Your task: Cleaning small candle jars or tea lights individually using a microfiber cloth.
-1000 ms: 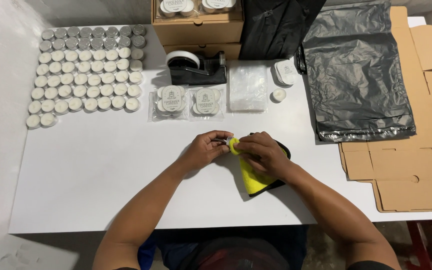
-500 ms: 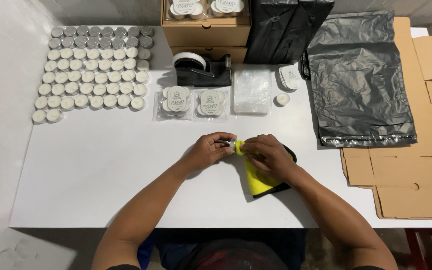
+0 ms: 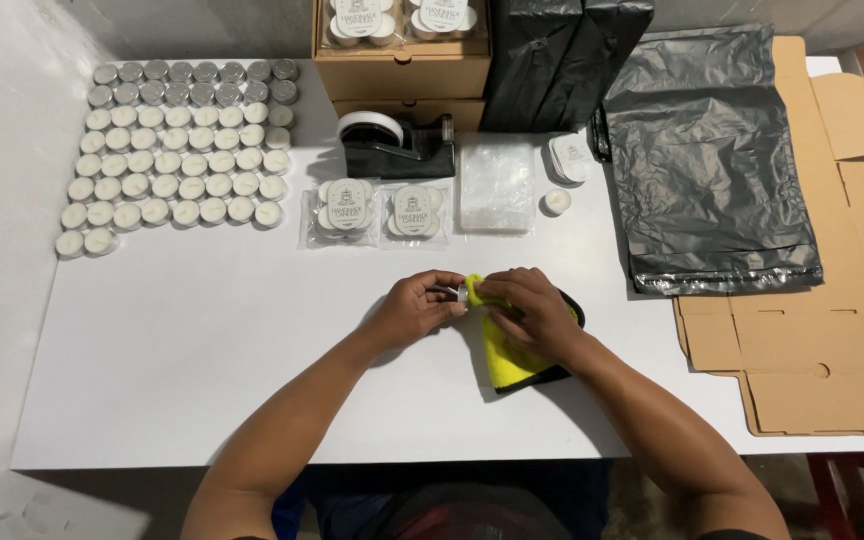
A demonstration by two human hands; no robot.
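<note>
While both hands meet over the middle of the white table [image 3: 182,370], the scene reads as follows.

Left hand: the left hand [image 3: 414,308] is closed around a small metal-cupped candle [image 3: 461,294], pinching it between thumb and fingers so that only its rim shows.

Right hand: the right hand [image 3: 530,310] grips a yellow cloth [image 3: 508,360] and presses a fold of it against the candle.

Candle: it sits in the air just above the table, between the two hands, touching the cloth.

Cloth: yellow with a dark edge, it hangs from the right hand and its lower part lies on the table.

Far left: rows of small candles [image 3: 177,160] stand in a block, silver ones at the back, white ones in front.

Behind the hands: two clear packets of candles [image 3: 377,212] lie side by side, with a black tape dispenser [image 3: 395,145] behind them and a stack of clear bags [image 3: 496,184] just beside.

Loose candle: a single white candle [image 3: 555,202] stands near the clear bags.

Back edge: a brown cardboard box [image 3: 402,70] holds more packed candles.

Right side: grey plastic bags [image 3: 712,170] lie flat, partly over flattened cardboard sheets [image 3: 822,340].
</note>
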